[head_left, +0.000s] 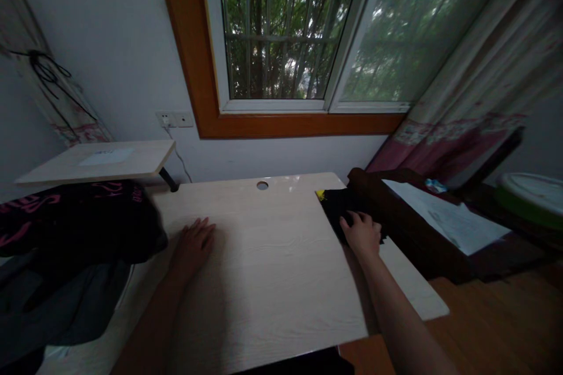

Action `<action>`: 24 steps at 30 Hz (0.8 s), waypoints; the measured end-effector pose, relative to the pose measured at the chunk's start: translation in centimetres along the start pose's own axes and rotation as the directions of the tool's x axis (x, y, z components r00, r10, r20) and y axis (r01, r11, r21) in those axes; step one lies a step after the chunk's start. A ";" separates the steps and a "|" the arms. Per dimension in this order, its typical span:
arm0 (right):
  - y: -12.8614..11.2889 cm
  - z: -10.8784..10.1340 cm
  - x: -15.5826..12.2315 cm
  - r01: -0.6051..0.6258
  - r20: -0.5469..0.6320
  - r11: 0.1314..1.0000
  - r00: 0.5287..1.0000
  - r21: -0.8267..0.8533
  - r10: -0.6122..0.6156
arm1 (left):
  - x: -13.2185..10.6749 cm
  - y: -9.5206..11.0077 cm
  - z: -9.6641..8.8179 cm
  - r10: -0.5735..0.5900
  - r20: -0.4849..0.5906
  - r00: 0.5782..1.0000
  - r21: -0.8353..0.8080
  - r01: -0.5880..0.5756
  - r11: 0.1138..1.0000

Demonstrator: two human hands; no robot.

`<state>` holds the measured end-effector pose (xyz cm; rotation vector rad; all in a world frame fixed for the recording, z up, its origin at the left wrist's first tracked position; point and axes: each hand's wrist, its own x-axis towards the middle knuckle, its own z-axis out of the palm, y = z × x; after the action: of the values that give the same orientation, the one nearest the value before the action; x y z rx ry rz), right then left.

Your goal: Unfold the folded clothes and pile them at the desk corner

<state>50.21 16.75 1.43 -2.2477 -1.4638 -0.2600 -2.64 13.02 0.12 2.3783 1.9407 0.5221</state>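
My left hand (192, 244) rests palm down on the pale wood desk (272, 269), fingers loosely extended, with nothing in it. Just left of it lies a heap of dark clothes (79, 228), black with pink lettering on top and grey below. At the desk's right edge, my right hand (363, 234) lies over a folded black cloth (336, 205) with a yellow patch at its far corner. The fingers of that hand are a little bent and apart on the fabric; their tips partly blend into the black.
A raised shelf (97, 161) bearing a paper stands at the back left. Beyond the right side are a lower pale board (413, 281) and a dark brown piece of furniture (422, 228) with a white sheet (444, 217). A round cable hole (263, 186) pierces the desk near the wall.
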 end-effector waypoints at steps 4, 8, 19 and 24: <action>0.2 -0.4 0.6 -0.034 0.091 0.996 0.996 0.081 0.026 | 0.0 -0.3 0.2 0.005 -0.013 1.000 -0.009 -0.005 1.000; -0.3 -0.7 0.6 -0.051 0.177 0.979 0.984 0.198 0.015 | -0.1 -0.5 0.3 0.006 -0.011 1.000 -0.021 -0.006 1.000; -8.8 -0.7 -3.5 0.122 0.199 0.835 0.944 0.536 -0.265 | -0.1 -0.4 0.4 0.005 -0.030 1.000 -0.014 -0.006 1.000; -14.7 -1.2 -7.0 0.181 0.210 0.725 0.886 0.665 -0.413 | -0.1 -0.2 0.1 -0.001 -0.008 1.000 -0.013 0.001 1.000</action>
<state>34.10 15.50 3.60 -1.5381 -1.7626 0.5052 -2.79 13.03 -0.05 2.3708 1.9351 0.5431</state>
